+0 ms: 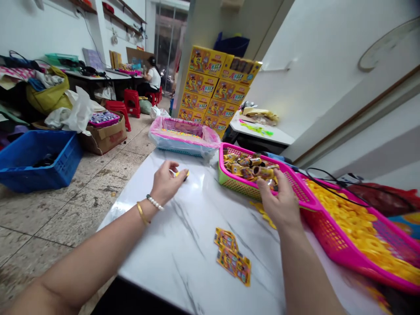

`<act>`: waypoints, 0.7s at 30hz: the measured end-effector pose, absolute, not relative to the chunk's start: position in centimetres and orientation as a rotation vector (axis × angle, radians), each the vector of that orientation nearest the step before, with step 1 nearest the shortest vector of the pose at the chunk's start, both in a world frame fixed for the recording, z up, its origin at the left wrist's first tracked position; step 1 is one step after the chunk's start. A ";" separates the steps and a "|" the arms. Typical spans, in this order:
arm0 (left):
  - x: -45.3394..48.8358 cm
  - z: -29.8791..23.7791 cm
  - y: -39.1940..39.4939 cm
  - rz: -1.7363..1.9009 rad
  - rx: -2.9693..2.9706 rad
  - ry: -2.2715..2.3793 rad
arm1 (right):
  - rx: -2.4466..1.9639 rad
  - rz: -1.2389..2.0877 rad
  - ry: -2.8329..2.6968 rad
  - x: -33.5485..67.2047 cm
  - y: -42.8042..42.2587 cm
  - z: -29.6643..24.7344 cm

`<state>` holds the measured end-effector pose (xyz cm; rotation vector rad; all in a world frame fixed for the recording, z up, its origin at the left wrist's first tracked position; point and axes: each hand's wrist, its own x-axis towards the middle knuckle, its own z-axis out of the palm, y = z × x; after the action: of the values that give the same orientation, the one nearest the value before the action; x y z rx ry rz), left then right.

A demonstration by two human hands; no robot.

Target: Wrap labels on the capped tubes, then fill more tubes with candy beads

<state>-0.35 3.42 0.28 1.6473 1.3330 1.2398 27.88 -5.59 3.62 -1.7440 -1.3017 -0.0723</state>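
Note:
My left hand [166, 183], with a pearl bracelet and a gold bangle at the wrist, is closed above the white marbled table. A small yellow-and-dark piece [183, 175] shows between its thumb and fingers; its kind cannot be made out. At the edge of a pink-and-green basket [239, 179], my right hand [282, 199] has thumb and fingers around a small yellow-labelled tube [262, 171] with a dark open end. Several similar tubes fill that basket. Printed yellow labels [231, 256] lie in an overlapping group on the table between my forearms.
To the right, a pink basket [331, 236] holds yellow plastic rings. A plastic-lined basket [183, 148] stands at the table's far edge. Yellow printed boxes [210, 87] are stacked behind. A blue crate [39, 162] sits on the floor at left. A person [152, 78] sits farther back.

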 end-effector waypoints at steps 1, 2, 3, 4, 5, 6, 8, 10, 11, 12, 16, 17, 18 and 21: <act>-0.6 0.1 3.9 1.224 1.701 1.416 | -1.829 -0.187 -1.305 28.6 -5.8 3.9; -0.9 -0.1 4.4 1.179 1.761 1.486 | -1.879 -0.243 -1.292 28.8 -6.2 4.1; -1.0 -0.5 4.8 1.113 1.827 1.538 | -1.896 -0.262 -1.281 28.5 -6.6 4.4; -1.2 -0.8 5.2 1.034 1.893 1.569 | -1.906 -0.247 -1.298 27.9 -7.1 4.8; -1.3 -1.2 5.4 0.951 1.954 1.581 | -1.923 -0.198 -1.332 27.1 -7.6 5.2; -1.5 -1.5 5.6 0.874 2.008 1.580 | -1.955 -0.104 -1.398 26.2 -8.1 5.6; -1.6 -2.0 5.7 0.755 2.105 1.556 | -2.036 0.210 -1.640 24.6 -8.8 6.3; -1.6 -2.2 5.8 0.698 2.179 1.540 | -2.077 0.529 -1.931 23.6 -8.8 6.5; -1.6 -2.2 5.8 0.699 2.198 1.542 | -2.092 0.623 -2.043 23.4 -8.7 6.3; -1.6 -2.3 5.9 0.718 2.205 1.547 | -2.112 0.668 -2.119 23.4 -8.4 5.9; -1.4 -2.5 6.4 0.785 2.229 1.501 | -2.152 0.709 -2.289 23.7 -7.2 3.5; -1.4 -2.5 6.5 0.771 2.248 1.483 | -2.138 0.719 -2.327 23.7 -7.0 3.1; -1.4 -2.4 6.6 0.752 2.265 1.479 | -2.117 0.727 -2.362 23.6 -6.8 2.8; -1.3 -1.9 6.0 0.766 2.277 1.538 | -2.044 0.799 -2.442 23.2 -6.3 2.9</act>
<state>-1.30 6.02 -1.92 2.2766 1.5377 0.7655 23.20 -6.30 2.90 -2.0444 -2.4419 0.7993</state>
